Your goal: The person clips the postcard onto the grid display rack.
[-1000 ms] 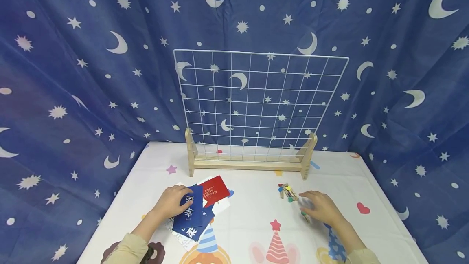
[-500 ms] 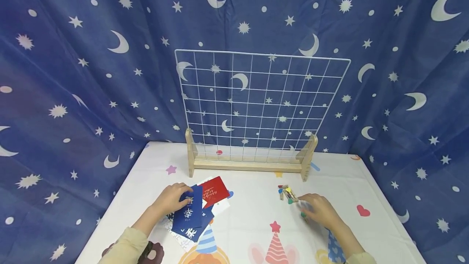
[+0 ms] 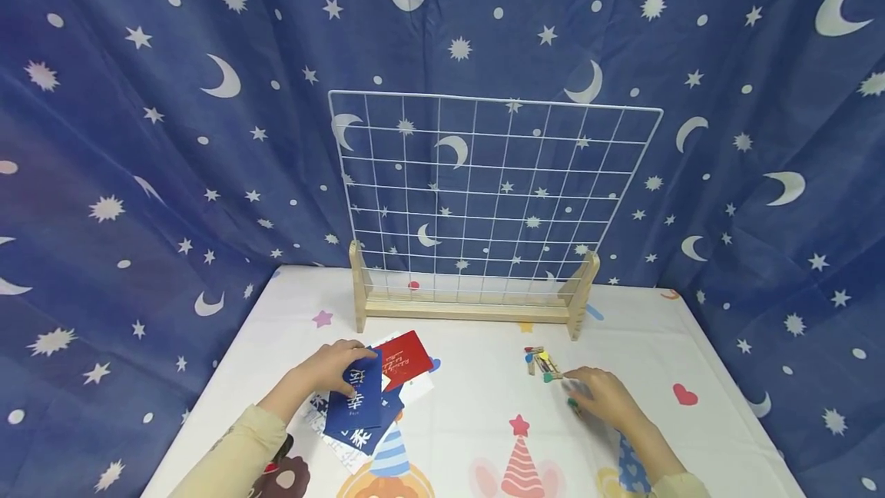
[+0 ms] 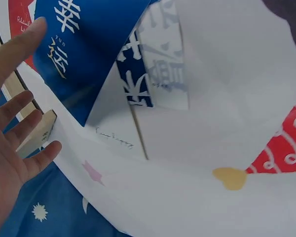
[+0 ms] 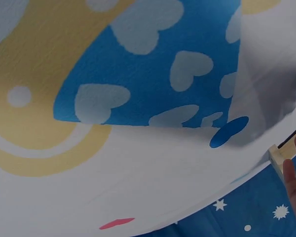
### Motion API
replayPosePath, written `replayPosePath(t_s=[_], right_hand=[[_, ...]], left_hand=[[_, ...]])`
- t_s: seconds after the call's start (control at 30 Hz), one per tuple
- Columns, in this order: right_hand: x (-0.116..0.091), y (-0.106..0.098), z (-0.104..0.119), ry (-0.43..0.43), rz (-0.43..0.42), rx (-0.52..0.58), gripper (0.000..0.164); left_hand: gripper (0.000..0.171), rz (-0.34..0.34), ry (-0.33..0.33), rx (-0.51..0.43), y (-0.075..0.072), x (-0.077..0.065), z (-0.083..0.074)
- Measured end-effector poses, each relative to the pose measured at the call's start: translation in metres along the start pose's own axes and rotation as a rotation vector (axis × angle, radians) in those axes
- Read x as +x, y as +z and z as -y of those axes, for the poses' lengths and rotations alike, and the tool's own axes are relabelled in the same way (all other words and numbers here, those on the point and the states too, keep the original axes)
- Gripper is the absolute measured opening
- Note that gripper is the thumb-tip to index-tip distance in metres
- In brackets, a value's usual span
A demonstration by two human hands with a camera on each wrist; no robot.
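Note:
My left hand [image 3: 332, 367] is over a dark blue card with white characters [image 3: 362, 406], thumb and fingers spread apart. In the left wrist view the thumb overlaps the edge of the blue card [image 4: 84, 54], while other fingers stay clear of it. Under and around that card lie a red card [image 3: 403, 360], another blue card [image 3: 362, 437] and white ones. My right hand [image 3: 604, 398] hovers at the right, fingers loosely bent, a fingertip right at the small wooden clothespins [image 3: 545, 363]. Below its thumb lies one green-tipped clothespin [image 3: 574, 406]. Fingers [image 5: 291, 177] show at the right wrist view's edge.
A white wire grid [image 3: 484, 190] stands in a wooden base [image 3: 470, 310] at the back of the table. The white tablecloth [image 3: 470, 390] carries printed cartoon figures. A blue curtain [image 3: 207, 129] with moons and stars hangs behind and at both sides.
My left hand has shifted slightly up and right over the blue card, its thumb and fingers wider apart. The right hand and the clothespins have hardly moved.

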State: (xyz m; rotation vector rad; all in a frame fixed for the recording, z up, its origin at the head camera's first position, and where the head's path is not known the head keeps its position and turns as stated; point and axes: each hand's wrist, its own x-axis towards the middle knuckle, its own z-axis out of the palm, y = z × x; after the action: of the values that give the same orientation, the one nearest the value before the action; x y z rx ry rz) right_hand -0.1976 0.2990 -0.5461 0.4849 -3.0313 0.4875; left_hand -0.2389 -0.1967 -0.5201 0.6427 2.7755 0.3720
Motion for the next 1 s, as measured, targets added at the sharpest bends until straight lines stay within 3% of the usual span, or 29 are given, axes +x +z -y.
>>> replayPosePath(t_s=[0.33,0.77,1.0], right_hand=[[0.000,0.003,-0.004,-0.005,0.017,-0.005,0.025],[0.001,0.005,-0.003,0.013,0.030,-0.011,0.026],[0.000,0.005,-0.004,0.033,0.043,0.009,0.027]], left_hand=[[0.073,0.086,0.070,0.094,-0.006,0.010,-0.010],[0.068,0.111,0.150,0.320,0.003,0.020,-0.011],[0.070,0.085,0.211,0.417,0.010,0.024,-0.013]])
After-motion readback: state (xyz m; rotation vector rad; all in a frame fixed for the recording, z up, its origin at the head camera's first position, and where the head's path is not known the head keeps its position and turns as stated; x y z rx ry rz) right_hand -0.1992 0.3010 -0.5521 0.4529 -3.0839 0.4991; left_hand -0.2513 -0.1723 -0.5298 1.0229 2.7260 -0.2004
